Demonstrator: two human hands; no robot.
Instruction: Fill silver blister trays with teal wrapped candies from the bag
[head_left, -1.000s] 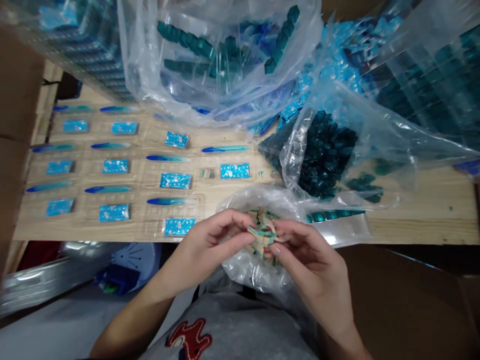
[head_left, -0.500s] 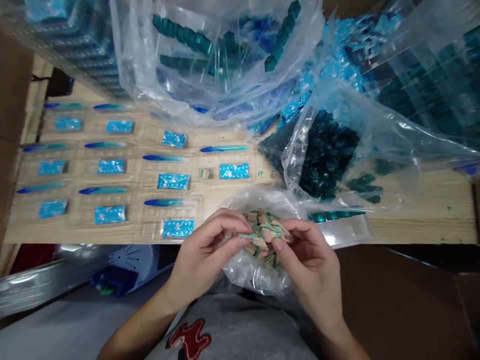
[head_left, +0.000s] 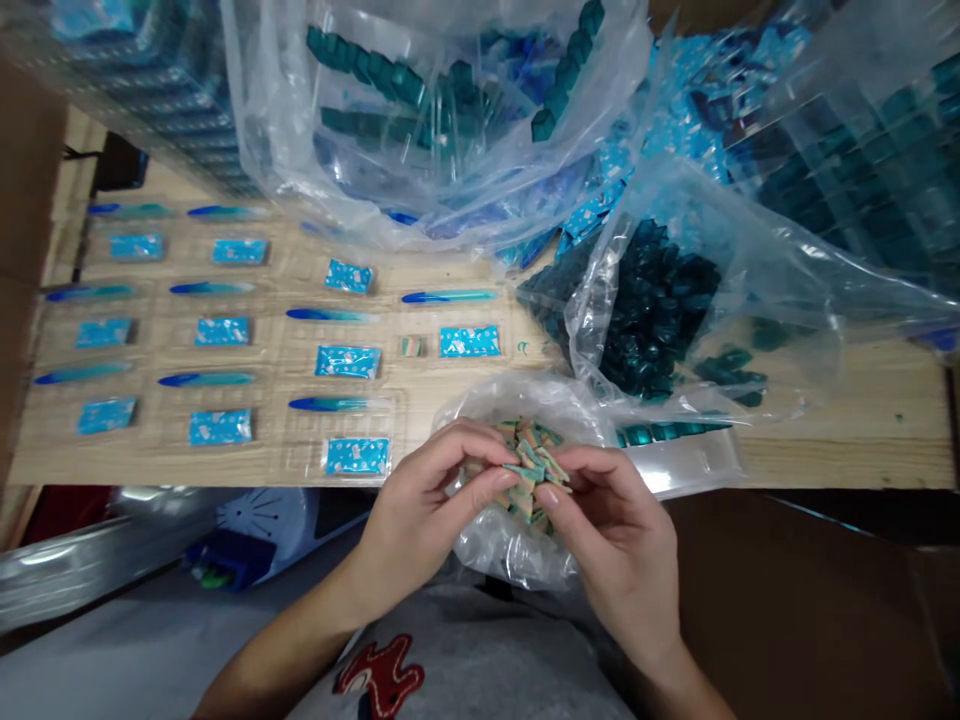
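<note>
My left hand (head_left: pixel 420 510) and my right hand (head_left: pixel 611 535) meet over a small clear bag (head_left: pixel 502 545) at the table's near edge. Both pinch a bunch of small striped pastel pieces (head_left: pixel 529 460), fingers closed round them. One such striped piece (head_left: pixel 411 347) lies in a clear tray on the wooden table (head_left: pixel 840 440), beside a light-blue packet (head_left: pixel 469 341). To the left, rows of clear trays hold blue packets (head_left: pixel 219 427) and blue pen-like sticks (head_left: pixel 330 404).
Large clear bags crowd the back and right: one with teal blocks (head_left: pixel 420 90), one with dark teal pieces (head_left: pixel 652 305), others with blue packets (head_left: pixel 720 90). A brown carton (head_left: pixel 810 600) stands at the lower right. A blue and white object (head_left: pixel 247 540) lies under the table.
My fingers have shifted on the striped pieces, drawing them closer together. The hands stay over the small bag. The view has moved slightly.
</note>
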